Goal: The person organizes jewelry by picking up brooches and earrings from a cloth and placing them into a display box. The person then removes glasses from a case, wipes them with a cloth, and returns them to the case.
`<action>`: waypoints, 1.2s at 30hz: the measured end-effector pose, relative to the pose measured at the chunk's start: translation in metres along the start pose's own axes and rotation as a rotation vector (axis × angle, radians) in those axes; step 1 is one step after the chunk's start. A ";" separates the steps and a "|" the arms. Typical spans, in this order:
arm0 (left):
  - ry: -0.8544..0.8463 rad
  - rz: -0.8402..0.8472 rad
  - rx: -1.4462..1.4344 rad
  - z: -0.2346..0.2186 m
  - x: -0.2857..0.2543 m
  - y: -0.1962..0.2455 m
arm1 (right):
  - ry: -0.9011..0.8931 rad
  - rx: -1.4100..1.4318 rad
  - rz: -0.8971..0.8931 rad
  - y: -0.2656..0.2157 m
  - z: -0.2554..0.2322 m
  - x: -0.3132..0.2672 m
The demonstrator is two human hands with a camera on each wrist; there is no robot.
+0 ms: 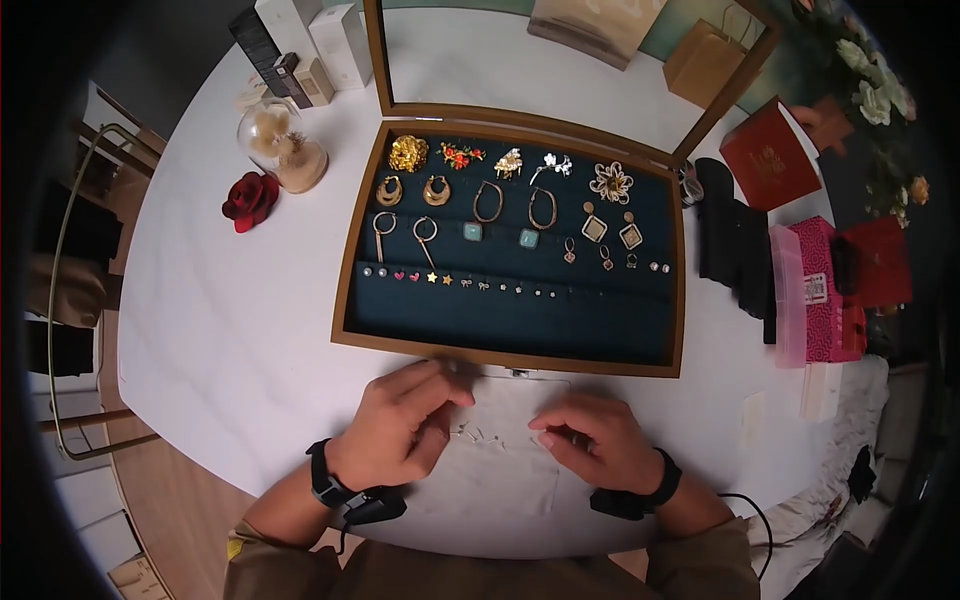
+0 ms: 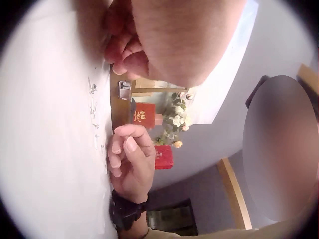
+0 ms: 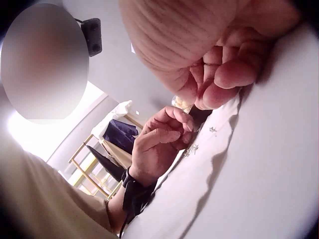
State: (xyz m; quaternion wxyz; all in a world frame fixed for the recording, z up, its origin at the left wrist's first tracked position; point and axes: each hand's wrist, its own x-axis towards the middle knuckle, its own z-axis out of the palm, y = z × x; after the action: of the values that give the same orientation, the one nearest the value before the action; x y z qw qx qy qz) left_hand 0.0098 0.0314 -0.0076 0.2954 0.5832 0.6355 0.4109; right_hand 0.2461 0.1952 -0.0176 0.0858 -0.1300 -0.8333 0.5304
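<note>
Several small silver stud-like pieces (image 1: 480,436) lie on a pale cloth (image 1: 490,490) between the two hands. To the left of them is my left hand (image 1: 405,415), fingers loosely bent, with nothing visible in its grasp. On the other side my right hand (image 1: 600,440) rests low over the cloth, its fingers also loosely curled; in the left wrist view no item shows between its thumb and fingers. Just beyond the hands stands a wooden jewellery box (image 1: 510,358), its glass lid raised, with rows of brooches and earrings on dark green fabric (image 1: 500,325).
Left of the box are a red rose (image 1: 250,200), a glass dome (image 1: 280,140) and upright cartons (image 1: 340,48). To its right stand a red box (image 1: 770,155), black cases (image 1: 735,240) and a pink patterned box (image 1: 825,290). A metal clasp (image 1: 517,373) sits at the box's front.
</note>
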 end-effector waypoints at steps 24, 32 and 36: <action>-0.099 0.317 0.406 0.014 -0.009 0.007 | 0.053 -0.072 -0.031 -0.005 0.006 -0.001; -0.095 0.267 0.328 0.010 -0.008 0.007 | 0.071 -0.073 -0.056 -0.002 0.009 -0.001; -0.143 0.076 -0.114 0.009 -0.010 0.009 | 0.064 -0.090 -0.041 -0.002 0.006 0.000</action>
State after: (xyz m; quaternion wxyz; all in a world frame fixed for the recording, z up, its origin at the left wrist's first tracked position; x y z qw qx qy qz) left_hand 0.0231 0.0225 -0.0052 0.3566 0.6170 0.5659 0.4146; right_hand 0.2446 0.1893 -0.0186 0.1174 -0.1338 -0.8556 0.4860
